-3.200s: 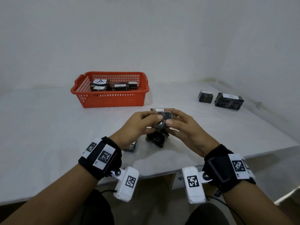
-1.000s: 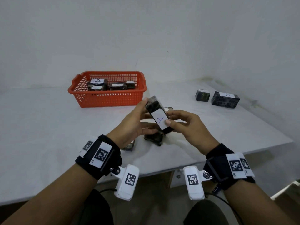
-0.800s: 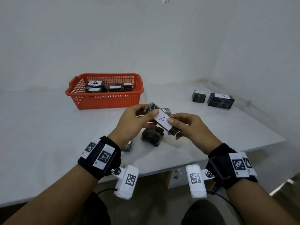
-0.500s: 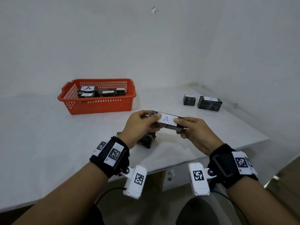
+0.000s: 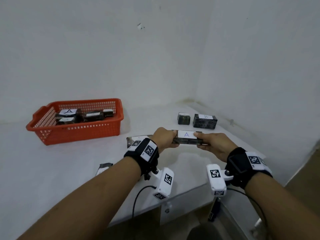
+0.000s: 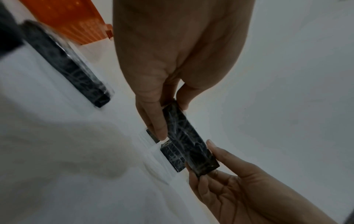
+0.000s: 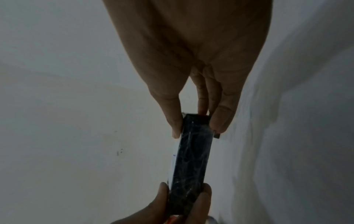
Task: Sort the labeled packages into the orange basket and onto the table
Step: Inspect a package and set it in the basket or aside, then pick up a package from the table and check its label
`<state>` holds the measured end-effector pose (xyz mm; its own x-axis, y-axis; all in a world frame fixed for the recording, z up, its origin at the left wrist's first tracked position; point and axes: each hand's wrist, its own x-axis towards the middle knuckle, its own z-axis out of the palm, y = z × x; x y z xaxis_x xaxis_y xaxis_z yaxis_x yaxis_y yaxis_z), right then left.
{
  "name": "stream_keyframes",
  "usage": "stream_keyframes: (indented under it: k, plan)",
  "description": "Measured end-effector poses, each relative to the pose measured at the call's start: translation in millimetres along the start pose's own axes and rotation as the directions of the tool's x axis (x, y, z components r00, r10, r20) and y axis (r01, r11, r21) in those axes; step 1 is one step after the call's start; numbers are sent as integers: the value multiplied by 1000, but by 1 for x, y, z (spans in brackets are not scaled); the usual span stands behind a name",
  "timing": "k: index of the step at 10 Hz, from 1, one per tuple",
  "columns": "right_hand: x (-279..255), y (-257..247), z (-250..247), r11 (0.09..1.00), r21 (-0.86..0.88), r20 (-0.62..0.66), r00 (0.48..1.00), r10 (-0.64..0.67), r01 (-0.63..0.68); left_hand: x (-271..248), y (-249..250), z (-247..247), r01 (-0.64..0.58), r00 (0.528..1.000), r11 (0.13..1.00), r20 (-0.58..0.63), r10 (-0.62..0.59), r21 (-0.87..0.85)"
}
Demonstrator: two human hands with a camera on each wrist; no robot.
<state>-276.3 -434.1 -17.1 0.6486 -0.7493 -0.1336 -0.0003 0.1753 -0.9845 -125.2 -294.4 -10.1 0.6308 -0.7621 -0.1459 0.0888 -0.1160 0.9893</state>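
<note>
Both hands, left hand [image 5: 163, 136] and right hand [image 5: 214, 144], now grip the package [image 5: 186, 138] turned level, label "A" up, bound for the orange basket [image 5: 76, 130].

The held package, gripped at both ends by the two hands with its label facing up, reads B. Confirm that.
Not quite. The held package is gripped at both ends by the left hand and right hand with its label up, but the head view shows that the label reads A, not B.

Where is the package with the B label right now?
In the head view, the B package sits on the table at the far right near the wall corner, just right of a smaller dark package.
</note>
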Motion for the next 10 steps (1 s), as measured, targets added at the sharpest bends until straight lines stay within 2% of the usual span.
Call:
stream_keyframes:
  k: [1,2,3,4,5,6,7,8,9,10]
  plan:
    - [30,-5,-7,1000,-26,-25,1000,11,-11,27,6,11,52,998,998,-40,-54,-47]
    - [61,-8,-10,995,-101,-57,998,18,-24,58,11,11,14,996,905,74,-50,426]
    - [94,-4,-13,983,-167,-131,990,49,-70,67,14,13,6,1000,756,14,-20,655]
    - [121,2,-16,958,-261,-209,976,66,-121,98,11,17,148,989,854,-51,-142,499]
    - [142,4,-18,942,-294,-249,965,86,-160,134,4,21,197,969,967,-181,-167,162]
    - [154,5,-19,922,-337,-282,955,93,-189,149,6,28,243,964,953,-154,-216,182]
    - [165,5,-20,923,-336,-281,955,93,-188,172,-4,22,37,999,746,-39,-15,665]
    - [171,7,-21,910,-381,-289,956,53,-165,176,-1,26,10,999,629,-41,34,777]
    - [173,9,-20,899,-418,-297,955,3,-133,186,-4,28,20,999,568,-33,13,823]
    - [173,11,-20,890,-436,-294,956,0,-133,184,-7,27,94,993,880,-111,-48,465]
